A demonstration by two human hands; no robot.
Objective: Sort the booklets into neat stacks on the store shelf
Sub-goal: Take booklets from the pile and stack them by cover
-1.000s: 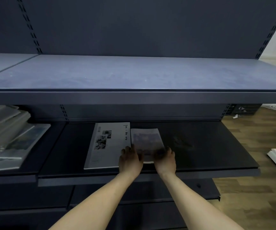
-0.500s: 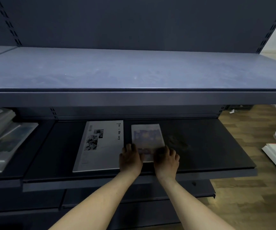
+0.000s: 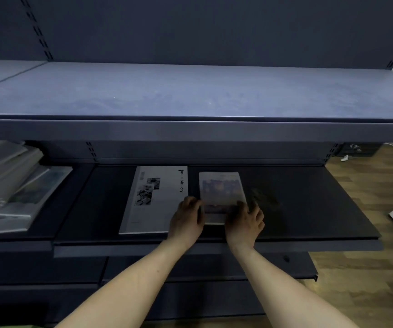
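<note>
Head view, shelf: a dark middle shelf (image 3: 309, 209) is carrying two booklets lying flat under a grey upper shelf (image 3: 190, 91).
Head view, task's thing: a small booklet (image 3: 221, 192) with a bluish cover is lying just right of a large white booklet (image 3: 153, 200), apart from it by a narrow gap.
Head view, left hand: the left hand (image 3: 186, 221) is resting against the small booklet's near left edge, fingers curled along it.
Head view, right hand: the right hand (image 3: 245, 221) is pressing the near right corner, fingers spread and fairly straight; neither hand is lifting the booklet.
Head view, key relation: the small booklet is extending away from both hands, long axis running front to back; both hands are equally near.
Head view, remainder: a loose pile of booklets (image 3: 13, 185) is leaning on the left bay, probably awaiting sorting.
</note>
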